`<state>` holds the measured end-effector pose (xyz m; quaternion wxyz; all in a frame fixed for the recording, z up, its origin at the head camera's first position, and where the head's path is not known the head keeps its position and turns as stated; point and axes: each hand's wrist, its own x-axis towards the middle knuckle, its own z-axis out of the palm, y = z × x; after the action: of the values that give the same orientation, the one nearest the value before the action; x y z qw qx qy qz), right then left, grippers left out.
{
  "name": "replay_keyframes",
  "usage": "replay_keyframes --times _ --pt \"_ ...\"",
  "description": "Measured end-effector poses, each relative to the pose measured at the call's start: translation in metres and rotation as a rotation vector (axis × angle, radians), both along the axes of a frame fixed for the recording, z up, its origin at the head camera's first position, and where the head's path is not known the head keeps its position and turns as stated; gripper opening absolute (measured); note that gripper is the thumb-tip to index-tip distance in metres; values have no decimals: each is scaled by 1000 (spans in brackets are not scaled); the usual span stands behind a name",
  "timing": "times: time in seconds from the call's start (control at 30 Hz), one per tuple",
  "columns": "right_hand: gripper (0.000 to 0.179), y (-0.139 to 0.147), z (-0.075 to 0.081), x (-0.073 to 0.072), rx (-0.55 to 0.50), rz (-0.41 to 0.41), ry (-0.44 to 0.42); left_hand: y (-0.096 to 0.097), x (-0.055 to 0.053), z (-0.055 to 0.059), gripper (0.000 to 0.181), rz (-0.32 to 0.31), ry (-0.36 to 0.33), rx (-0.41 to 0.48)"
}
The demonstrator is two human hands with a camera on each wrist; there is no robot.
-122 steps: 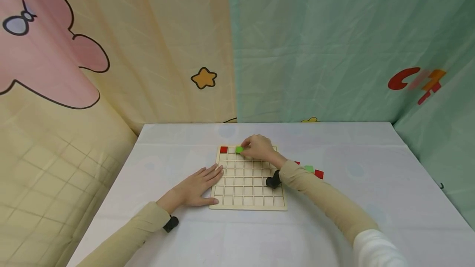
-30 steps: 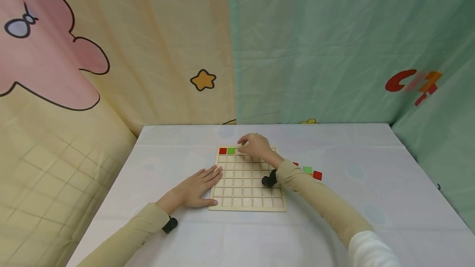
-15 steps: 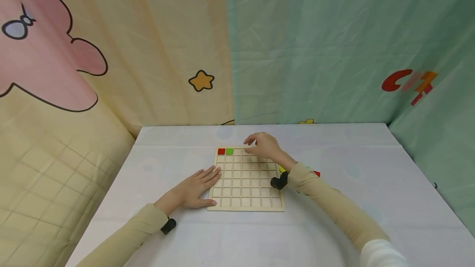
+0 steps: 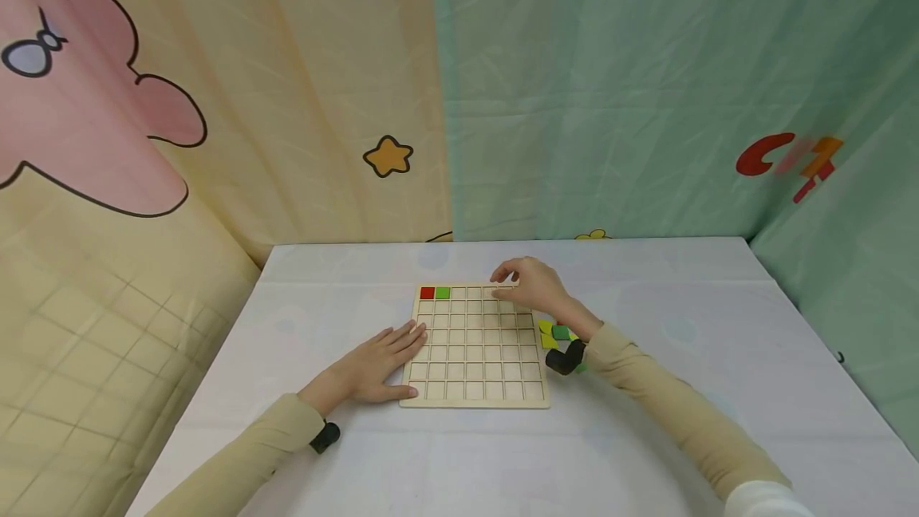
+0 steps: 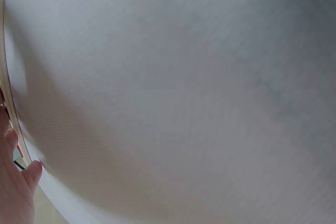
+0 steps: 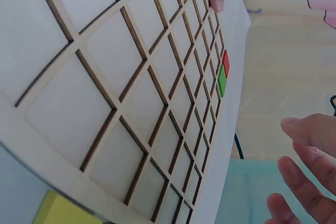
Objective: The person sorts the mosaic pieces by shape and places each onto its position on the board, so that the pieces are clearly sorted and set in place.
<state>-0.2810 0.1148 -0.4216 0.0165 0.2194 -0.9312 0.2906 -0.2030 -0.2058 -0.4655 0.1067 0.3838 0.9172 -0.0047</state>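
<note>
A pale wooden grid board (image 4: 476,404) lies on the table. Its far left corner cell holds a red square tile (image 4: 427,293), and a green square tile (image 4: 443,293) fills the cell beside it. My left hand (image 4: 380,365) rests with spread fingers on the board's left edge. Over the far right part of the board hovers my right hand (image 4: 538,287), its fingers loosely bent and apart. In the right wrist view nothing sits between the right fingers (image 6: 302,182). Little of the left hand (image 5: 18,192) shows in the left wrist view.
Right of the board lie several loose tiles, among them a yellow tile (image 4: 549,341) and a dark green tile (image 4: 560,332). My right wrist and sleeve partly cover this pile. A patterned curtain (image 4: 345,102) hangs behind the white table (image 4: 459,461).
The green tile, pinched in my right hand at first, now sits in the cell beside the red tile. The right hand has let go and moved right. My left hand stays put.
</note>
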Motion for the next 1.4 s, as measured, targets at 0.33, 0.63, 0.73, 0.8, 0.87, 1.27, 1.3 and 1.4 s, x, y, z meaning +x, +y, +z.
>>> replay_keyframes --times 0.33,0.63,0.73,0.8,0.87,1.27,1.3,1.4 --pt "18 24 7 10 -16 -25 16 0 -1 -1 90 -3 9 2" --pt "25 49 10 19 -25 -35 36 -1 -1 -1 90 -6 -2 8" --pt "26 58 10 21 -24 -43 45 -1 -1 -2 90 -8 2 6" --pt "25 64 10 23 -24 -54 41 -1 -1 -2 90 -10 3 5" --pt "26 69 12 24 -22 -69 30 -1 -1 -2 90 -12 4 8" --pt "28 101 10 33 -11 -122 29 -1 -1 -3 91 -11 -6 18" --pt "28 104 9 34 -11 -124 29 -1 -1 -3 91 -11 -4 16" --pt "30 111 8 36 -13 -134 27 -1 0 -2 91 -11 -1 17"
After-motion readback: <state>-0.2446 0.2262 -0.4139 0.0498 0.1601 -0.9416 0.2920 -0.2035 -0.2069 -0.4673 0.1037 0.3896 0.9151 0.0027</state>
